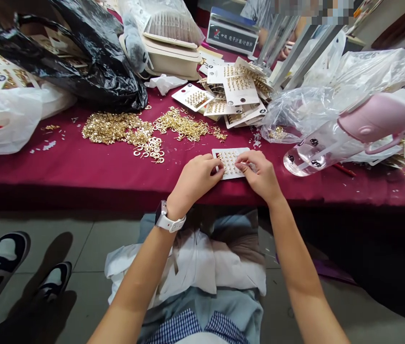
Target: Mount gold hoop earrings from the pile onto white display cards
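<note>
A white earring card (228, 160) with rows of small gold earrings lies near the front edge of the dark red tablecloth (98, 167). My left hand (195, 179), with a white watch on its wrist, has its fingers curled and pinches the card's left edge. My right hand (259, 174) is closed in a pinch over the card's right side; what its fingertips hold is too small to name. Just beyond the card, loose gold hoop earrings (141, 131) lie in heaps.
A stack of filled earring cards (236, 93) sits behind. A black plastic bag (80, 62) and white bags (5, 110) are far left. A clear bottle with pink cap (353, 136) lies right, by clear bags. A scale (233, 31) stands at the back. Someone's shoes (1, 267) show lower left.
</note>
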### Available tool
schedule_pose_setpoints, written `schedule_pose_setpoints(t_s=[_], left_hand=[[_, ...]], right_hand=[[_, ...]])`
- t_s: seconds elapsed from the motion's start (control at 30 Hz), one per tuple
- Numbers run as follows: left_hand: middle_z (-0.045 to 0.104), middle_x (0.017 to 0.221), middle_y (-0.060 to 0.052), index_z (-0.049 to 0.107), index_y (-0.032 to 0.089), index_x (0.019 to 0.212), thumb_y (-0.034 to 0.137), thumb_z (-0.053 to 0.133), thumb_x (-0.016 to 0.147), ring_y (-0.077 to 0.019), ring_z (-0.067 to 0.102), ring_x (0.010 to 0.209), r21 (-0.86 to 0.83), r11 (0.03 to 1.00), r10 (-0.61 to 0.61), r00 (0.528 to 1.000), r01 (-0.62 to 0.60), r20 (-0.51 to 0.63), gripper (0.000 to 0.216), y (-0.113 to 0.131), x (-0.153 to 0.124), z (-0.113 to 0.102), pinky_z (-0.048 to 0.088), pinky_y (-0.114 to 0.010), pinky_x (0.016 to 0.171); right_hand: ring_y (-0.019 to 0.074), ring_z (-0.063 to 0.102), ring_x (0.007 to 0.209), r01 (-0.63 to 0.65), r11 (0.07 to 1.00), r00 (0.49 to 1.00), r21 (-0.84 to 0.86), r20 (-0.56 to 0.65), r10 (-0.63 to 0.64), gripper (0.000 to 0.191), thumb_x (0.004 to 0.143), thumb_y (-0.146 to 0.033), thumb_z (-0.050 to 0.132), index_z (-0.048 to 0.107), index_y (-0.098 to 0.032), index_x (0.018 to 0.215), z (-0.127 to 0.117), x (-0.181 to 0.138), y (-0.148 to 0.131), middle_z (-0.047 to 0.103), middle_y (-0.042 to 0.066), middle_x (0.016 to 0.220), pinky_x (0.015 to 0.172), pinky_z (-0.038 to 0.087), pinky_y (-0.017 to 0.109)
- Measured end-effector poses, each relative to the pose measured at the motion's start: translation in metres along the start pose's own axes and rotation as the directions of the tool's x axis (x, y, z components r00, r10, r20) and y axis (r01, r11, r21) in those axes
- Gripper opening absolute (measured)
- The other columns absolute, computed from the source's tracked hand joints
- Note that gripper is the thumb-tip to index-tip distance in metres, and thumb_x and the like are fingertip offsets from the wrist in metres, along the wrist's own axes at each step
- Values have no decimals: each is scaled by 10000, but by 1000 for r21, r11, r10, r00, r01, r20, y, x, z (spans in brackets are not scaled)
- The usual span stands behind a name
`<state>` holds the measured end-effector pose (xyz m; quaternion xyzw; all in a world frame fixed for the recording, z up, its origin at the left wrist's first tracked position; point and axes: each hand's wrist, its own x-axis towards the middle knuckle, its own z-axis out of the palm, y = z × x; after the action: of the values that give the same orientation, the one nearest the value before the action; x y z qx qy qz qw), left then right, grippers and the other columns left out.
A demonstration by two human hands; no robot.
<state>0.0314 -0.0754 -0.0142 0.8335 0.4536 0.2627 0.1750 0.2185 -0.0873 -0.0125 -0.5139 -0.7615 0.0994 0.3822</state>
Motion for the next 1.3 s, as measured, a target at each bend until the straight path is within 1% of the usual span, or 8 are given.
schedule_pose_setpoints(t_s=[0.13,0.23,0.37,0.47,0.7,0.9,1.1,1.3], left_hand=[[658,782,-31,703,175,867,220,597,847,-143,564,666,26,999,-23,1000,23,17,117,1,1,0,382,-246,606],[687,853,-41,697,177,888,238,589,860,-160,601,727,65,998,-12,1000,10,27,128,0,2,0,390,-251,626],[702,913,-43,679,179,928,256,550,895,-174,628,783,125,992,-5,1000,1,28,153,0,0,0,374,-255,623],[703,923,-34,666,186,951,263,542,905,-174,636,794,150,989,-3,1000,1,18,153,1,-1,0,355,-257,614],[697,899,-31,671,188,934,313,543,909,-172,638,787,172,985,-10,1000,7,17,180,1,0,1,332,-263,600],[694,901,-26,669,183,940,282,528,911,-162,631,787,164,986,-22,999,14,49,175,4,-2,-2,349,-263,616],[678,897,-40,657,170,959,260,475,935,-184,636,823,255,966,15,998,-29,57,205,7,-1,0,361,-279,624],[665,870,-50,638,160,931,245,422,958,-193,631,809,354,933,51,998,-59,31,233,9,-4,6,377,-294,633]], right_hand=[[254,551,970,18,993,998,-116,-58,-25,75,818,-260,599,649,-246,763,3,-3,-7,603,75,1001,938,435,433],[250,563,966,17,989,999,-147,-45,-24,83,813,-226,602,651,-247,750,1,5,-7,609,64,984,931,442,428],[215,598,920,51,997,999,-58,9,-51,99,817,-175,580,639,-230,760,7,7,-5,618,44,915,878,474,381],[195,605,890,70,997,998,-12,-6,-70,102,811,-142,581,638,-212,763,13,5,-3,615,40,897,833,483,349],[191,605,874,68,997,998,-29,-10,-68,111,804,-111,583,637,-201,768,16,3,-2,618,43,894,819,479,340],[189,614,874,60,998,998,-19,-22,-61,110,803,-120,582,633,-202,752,17,2,-4,626,38,885,820,490,334],[183,621,857,26,1000,999,-12,-42,-27,94,801,-133,595,638,-198,750,18,1,-4,629,41,886,792,504,323],[189,617,853,-2,1000,998,-7,-55,2,107,784,-101,591,637,-189,745,19,2,-3,617,47,887,749,502,325]])
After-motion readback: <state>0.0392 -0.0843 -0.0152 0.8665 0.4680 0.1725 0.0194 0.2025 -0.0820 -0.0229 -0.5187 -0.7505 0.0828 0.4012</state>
